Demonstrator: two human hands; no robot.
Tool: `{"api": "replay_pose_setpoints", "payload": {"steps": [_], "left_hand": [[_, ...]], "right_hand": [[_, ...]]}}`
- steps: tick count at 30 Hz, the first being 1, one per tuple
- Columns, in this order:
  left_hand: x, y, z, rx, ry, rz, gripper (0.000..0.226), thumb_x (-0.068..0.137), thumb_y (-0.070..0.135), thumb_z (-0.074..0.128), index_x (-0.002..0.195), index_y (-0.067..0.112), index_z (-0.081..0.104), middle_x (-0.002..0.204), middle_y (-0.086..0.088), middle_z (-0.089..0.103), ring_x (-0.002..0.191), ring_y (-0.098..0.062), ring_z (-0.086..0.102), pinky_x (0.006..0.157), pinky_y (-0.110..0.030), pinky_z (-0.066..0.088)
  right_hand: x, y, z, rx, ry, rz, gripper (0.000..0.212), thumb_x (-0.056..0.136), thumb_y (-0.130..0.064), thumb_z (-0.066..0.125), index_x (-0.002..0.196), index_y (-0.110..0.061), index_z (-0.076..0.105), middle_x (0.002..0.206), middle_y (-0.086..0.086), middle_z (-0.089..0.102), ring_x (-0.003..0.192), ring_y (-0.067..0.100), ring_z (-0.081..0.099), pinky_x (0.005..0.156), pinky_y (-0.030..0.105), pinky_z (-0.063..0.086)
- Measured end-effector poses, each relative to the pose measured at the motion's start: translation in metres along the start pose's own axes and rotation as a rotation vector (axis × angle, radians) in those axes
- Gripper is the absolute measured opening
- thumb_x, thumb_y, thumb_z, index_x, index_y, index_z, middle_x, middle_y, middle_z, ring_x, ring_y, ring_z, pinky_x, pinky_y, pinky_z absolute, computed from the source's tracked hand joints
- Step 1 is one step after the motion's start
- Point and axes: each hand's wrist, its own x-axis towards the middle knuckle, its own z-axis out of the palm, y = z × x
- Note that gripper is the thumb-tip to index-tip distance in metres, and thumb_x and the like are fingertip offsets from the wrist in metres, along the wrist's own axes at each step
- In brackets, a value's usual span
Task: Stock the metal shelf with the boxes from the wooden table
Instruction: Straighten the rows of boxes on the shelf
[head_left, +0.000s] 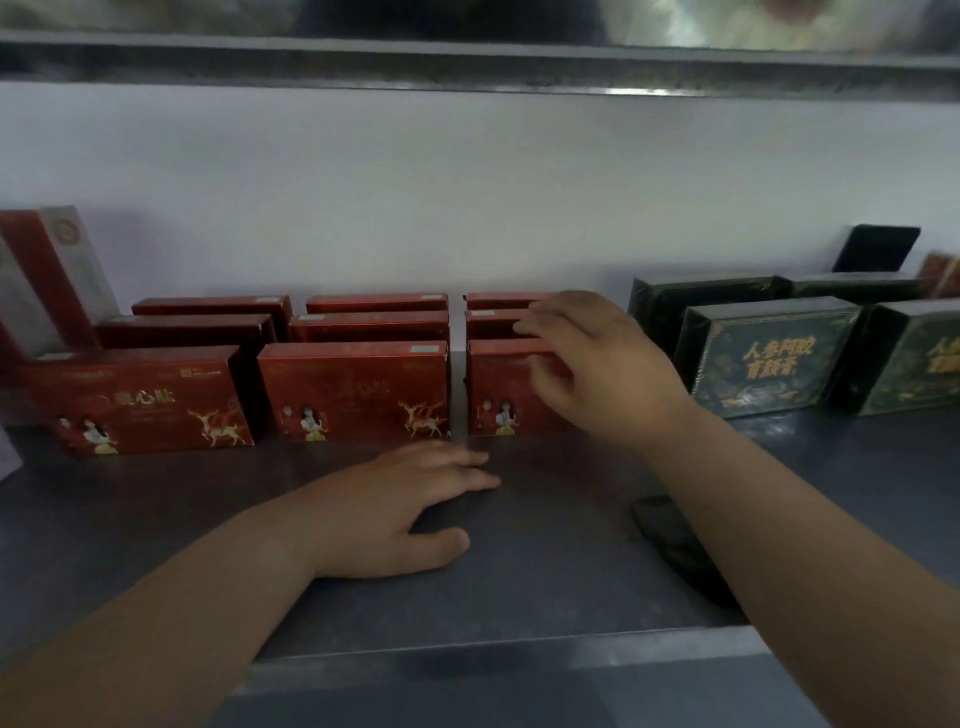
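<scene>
On the grey metal shelf (545, 571), red boxes (353, 389) with deer artwork stood upright in three columns, three deep; green boxes (769, 358) with gold lettering stood to their right.

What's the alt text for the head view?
A person's right hand is at the rightmost of three rows of red boxes on a metal shelf, while the left hand rests flat on the shelf. Dark green boxes stand to the right.
</scene>
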Motion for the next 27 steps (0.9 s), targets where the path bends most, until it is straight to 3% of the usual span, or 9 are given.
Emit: {"api": "replay_pose_setpoints", "payload": {"steps": [2,4,7,10,12,15,20,24,27], "left_hand": [[0.0,0.006,0.001,0.065,0.062,0.069,0.05,0.096,0.058,0.045,0.145,0.052,0.036,0.155,0.03,0.026,0.142,0.012,0.013,0.118,-0.022,0.02],[0.003,0.02,0.003,0.092,0.068,0.138,0.047,0.096,0.057,0.043,0.143,0.052,0.04,0.152,0.03,0.03,0.14,0.015,0.013,0.115,-0.015,0.017],[0.013,0.041,0.006,0.104,0.061,0.16,0.049,0.095,0.06,0.042,0.143,0.05,0.037,0.15,0.032,0.025,0.136,0.018,0.008,0.106,-0.003,0.006],[0.035,0.068,0.007,0.139,0.088,0.178,0.044,0.096,0.059,0.038,0.14,0.05,0.038,0.144,0.032,0.028,0.133,0.015,0.016,0.108,-0.008,0.018],[0.057,0.094,0.004,0.182,0.109,0.208,0.041,0.096,0.057,0.039,0.136,0.048,0.043,0.138,0.028,0.038,0.127,0.011,0.028,0.103,-0.011,0.028],[0.104,0.132,-0.011,0.299,0.162,0.26,0.035,0.094,0.053,0.041,0.126,0.045,0.051,0.122,0.021,0.054,0.113,0.002,0.047,0.093,-0.028,0.047],[0.201,0.169,-0.067,0.384,0.385,0.165,0.041,0.087,0.054,0.035,0.114,0.038,0.061,0.109,0.016,0.062,0.098,-0.008,0.058,0.081,-0.031,0.05],[0.269,0.175,-0.099,0.321,0.429,-0.011,0.027,0.094,0.041,0.05,0.118,0.036,0.061,0.106,0.016,0.06,0.09,-0.005,0.054,0.077,-0.03,0.048],[0.309,0.164,-0.109,0.306,0.395,-0.169,0.03,0.096,0.034,0.053,0.126,0.033,0.058,0.116,0.009,0.062,0.099,-0.011,0.056,0.083,-0.032,0.048]], "right_hand": [[-0.014,0.0,-0.016,0.029,0.068,-0.039,0.024,0.089,-0.014,0.061,0.11,-0.007,0.072,0.111,0.009,0.069,0.106,0.03,0.064,0.093,0.043,0.052],[-0.041,-0.001,-0.035,0.097,-0.019,-0.004,0.022,0.089,-0.018,0.06,0.107,-0.011,0.071,0.105,0.004,0.069,0.1,0.025,0.064,0.087,0.038,0.053],[-0.091,0.01,-0.057,0.136,-0.411,0.051,0.037,0.092,-0.042,0.05,0.125,-0.029,0.064,0.124,-0.008,0.063,0.114,0.013,0.057,0.095,0.031,0.051],[-0.124,0.041,-0.081,0.154,-0.69,0.083,0.043,0.1,-0.053,0.043,0.14,-0.041,0.05,0.144,-0.019,0.049,0.127,0.004,0.046,0.103,0.026,0.044],[-0.13,0.068,-0.102,0.094,-0.685,0.061,0.041,0.098,-0.053,0.049,0.137,-0.04,0.053,0.138,-0.016,0.054,0.122,0.008,0.052,0.096,0.03,0.049],[-0.118,0.116,-0.129,-0.002,-0.55,-0.002,0.038,0.092,-0.048,0.052,0.122,-0.03,0.066,0.119,-0.006,0.066,0.106,0.016,0.063,0.084,0.036,0.056],[-0.073,0.223,-0.158,-0.063,-0.404,0.073,0.03,0.095,-0.04,0.058,0.12,-0.027,0.067,0.112,-0.002,0.067,0.103,0.018,0.061,0.085,0.035,0.051],[-0.044,0.303,-0.152,-0.129,-0.525,0.19,0.029,0.098,-0.041,0.055,0.124,-0.029,0.062,0.12,-0.001,0.062,0.107,0.016,0.054,0.085,0.03,0.042],[-0.031,0.344,-0.135,-0.166,-0.673,0.264,0.035,0.1,-0.026,0.055,0.135,-0.028,0.055,0.138,0.004,0.055,0.123,0.022,0.051,0.096,0.036,0.045]]}}
